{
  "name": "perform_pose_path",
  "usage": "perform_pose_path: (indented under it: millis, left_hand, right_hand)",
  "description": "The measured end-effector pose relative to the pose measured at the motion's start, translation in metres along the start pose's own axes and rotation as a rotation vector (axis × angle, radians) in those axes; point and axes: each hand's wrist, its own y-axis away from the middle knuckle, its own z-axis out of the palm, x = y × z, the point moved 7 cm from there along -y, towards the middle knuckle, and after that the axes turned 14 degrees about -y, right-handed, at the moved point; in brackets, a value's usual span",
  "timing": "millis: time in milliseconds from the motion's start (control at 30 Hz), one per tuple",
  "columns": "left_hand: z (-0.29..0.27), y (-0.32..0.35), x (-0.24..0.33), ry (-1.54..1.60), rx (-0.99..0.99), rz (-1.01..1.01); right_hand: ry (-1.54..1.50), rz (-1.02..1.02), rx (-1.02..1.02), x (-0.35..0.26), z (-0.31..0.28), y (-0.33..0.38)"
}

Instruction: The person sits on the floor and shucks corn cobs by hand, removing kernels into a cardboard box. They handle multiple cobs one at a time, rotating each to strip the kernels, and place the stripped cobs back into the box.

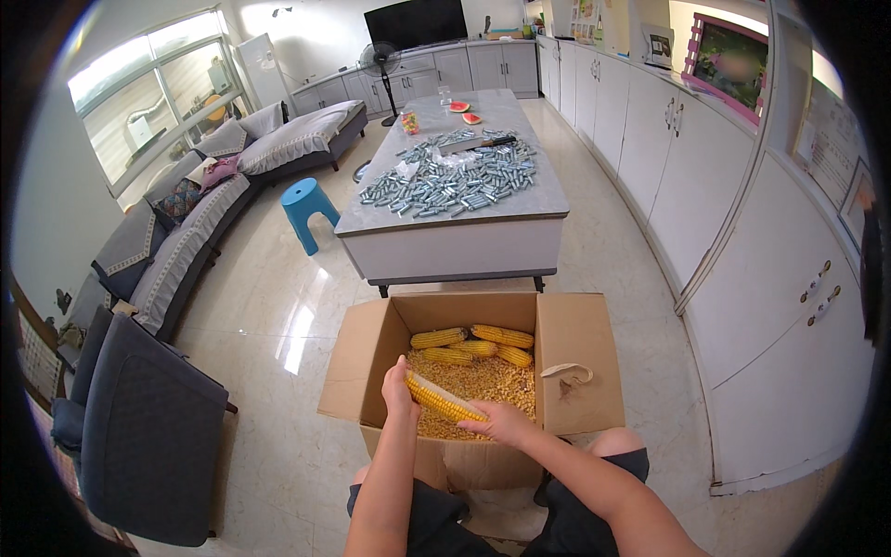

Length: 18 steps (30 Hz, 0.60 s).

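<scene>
Corn cob (445,401), partly stripped, slants between left hand (397,388), gripping its far end, and right hand (507,424), gripping its near end; below both, an open cardboard box (583,357) holds loose kernels (506,385), with more cobs (478,348) beyond the hands.

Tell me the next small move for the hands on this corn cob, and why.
Probably press the right hand along the kernel row beside the pale strip, with the left hand steadying the other end: the corn cob looks bare along that strip, yellow rows remain next to it, and loose kernels lie below in the cardboard box.
</scene>
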Motion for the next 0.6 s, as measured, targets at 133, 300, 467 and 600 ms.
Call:
perform_pose_path:
  millis: [133,300,467,600]
  left_hand:
    - [0.012,0.013,0.010,-0.007,-0.065,-0.051]
    - [0.031,0.023,0.018,0.093,-0.336,0.001]
    - [0.022,0.021,0.016,0.016,-0.226,0.033]
    - [0.020,0.022,0.015,-0.068,-0.119,0.086]
  right_hand:
    - [-0.084,0.049,0.002,0.000,-0.002,0.001]
    - [-0.372,0.080,-0.008,0.020,-0.006,-0.013]
    - [-0.279,0.146,-0.001,0.013,-0.003,-0.006]
    - [-0.150,0.116,0.025,-0.003,-0.007,0.003]
